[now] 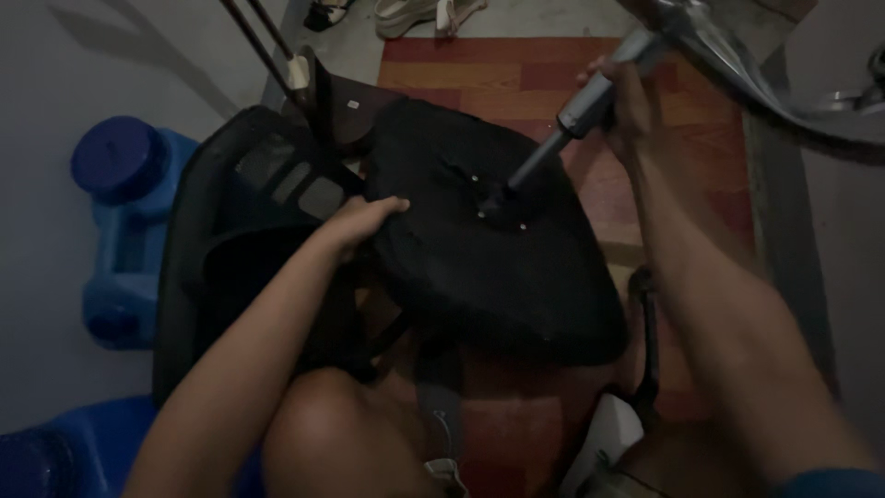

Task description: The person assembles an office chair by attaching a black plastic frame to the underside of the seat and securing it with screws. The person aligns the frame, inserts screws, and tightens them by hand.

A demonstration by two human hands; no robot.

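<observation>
The right hand [625,97] has its grip closed around the grey metal cylinder [583,109], a smooth round post that narrows to a thinner rod and meets the middle of the upturned seat [489,249]. The left hand [361,221] lies on the seat's left edge, fingers curled loosely over the rim, clasping nothing else. The seat, a broad black padded slab with rounded corners, rests underside up across the person's knees. Left of the seat the black mesh backrest [249,221] leans toward it. Farther left of the seat stands a blue plastic jug [124,231] on grey floor. Beyond the seat lies a red patterned mat [516,78], with open room there.
</observation>
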